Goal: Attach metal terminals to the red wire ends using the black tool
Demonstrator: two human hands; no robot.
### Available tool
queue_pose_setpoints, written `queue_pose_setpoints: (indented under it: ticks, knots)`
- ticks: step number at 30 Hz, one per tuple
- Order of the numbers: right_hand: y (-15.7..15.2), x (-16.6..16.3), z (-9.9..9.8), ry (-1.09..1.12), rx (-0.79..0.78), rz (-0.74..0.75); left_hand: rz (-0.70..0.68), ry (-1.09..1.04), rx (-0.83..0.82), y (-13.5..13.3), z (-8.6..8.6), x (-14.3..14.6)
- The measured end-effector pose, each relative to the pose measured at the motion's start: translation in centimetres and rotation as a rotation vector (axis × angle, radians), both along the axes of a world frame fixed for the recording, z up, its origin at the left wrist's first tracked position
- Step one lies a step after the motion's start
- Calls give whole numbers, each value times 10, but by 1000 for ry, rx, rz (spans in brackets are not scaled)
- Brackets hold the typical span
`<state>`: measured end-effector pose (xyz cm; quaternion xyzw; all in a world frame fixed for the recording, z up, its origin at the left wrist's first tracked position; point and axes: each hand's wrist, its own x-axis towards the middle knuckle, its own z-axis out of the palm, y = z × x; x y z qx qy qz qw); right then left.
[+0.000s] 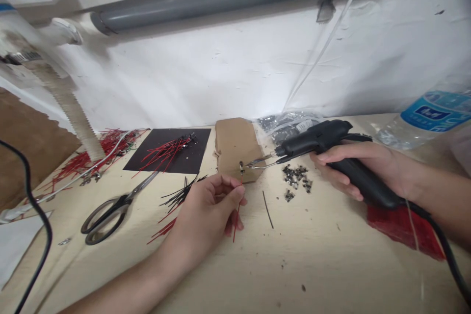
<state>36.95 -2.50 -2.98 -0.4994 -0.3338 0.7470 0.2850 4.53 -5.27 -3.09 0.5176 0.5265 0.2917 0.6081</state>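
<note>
My left hand (213, 206) pinches a thin red wire (237, 221) between thumb and fingers. At the wire's upper end, a small metal connector (242, 167) is over a brown cardboard piece (239, 140). My right hand (353, 167) is wrapped round a black pistol-shaped soldering gun (316, 137), whose tip points left and reaches close to the connector; whether they touch I cannot tell. Beneath the tool's nozzle lies a small pile of metal connectors (294, 176). Beside my left hand are cut black wires (180, 194) and several red wires (164, 230).
Black-handled scissors (110, 216) lie left, near a black sheet (140, 152) bearing red wires with connectors. A larger red wire heap (106, 147) surrounds a corrugated hose (69, 98). Behind are a plastic bag of parts (287, 125) and a water bottle (430, 113). A cord (441, 245) trails right.
</note>
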Motion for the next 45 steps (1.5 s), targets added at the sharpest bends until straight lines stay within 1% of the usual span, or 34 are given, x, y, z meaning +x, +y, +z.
queue_pose_setpoints:
  ticks: [4, 10, 16, 19, 21, 25, 31, 34, 39, 41, 45]
  knots:
    - [1, 1, -1, -8, 8, 4, 2, 34, -76, 0, 1, 2]
    - [-1, 0, 1, -2, 16, -9, 21, 99, -52, -1, -2, 2]
    - [0, -2, 1, -25, 25, -8, -6, 137, -45, -1, 2, 3]
    - [0, -1, 1, -24, 36, 5, -16, 187, -34, -3, 0, 3]
    - [-1, 0, 1, -16, 34, 5, -28, 231, 16, -5, -3, 2]
    - [-2, 1, 2, -24, 19, 14, -75, 307, 210, -7, -8, -2]
    - [0, 1, 0, -26, 26, 33, -144, 345, 321, -8, -7, -4]
    - [0, 2, -1, -25, 28, 30, -132, 429, 427, -9, -3, -6]
    - [1, 4, -3, 6, 41, 38, -58, 667, 645, -7, 5, -10]
    - [1, 4, -3, 8, 45, 43, -63, 737, 670, -5, 5, -10]
    - [0, 3, -2, -9, 51, 56, -115, 780, 569, -2, 1, -8]
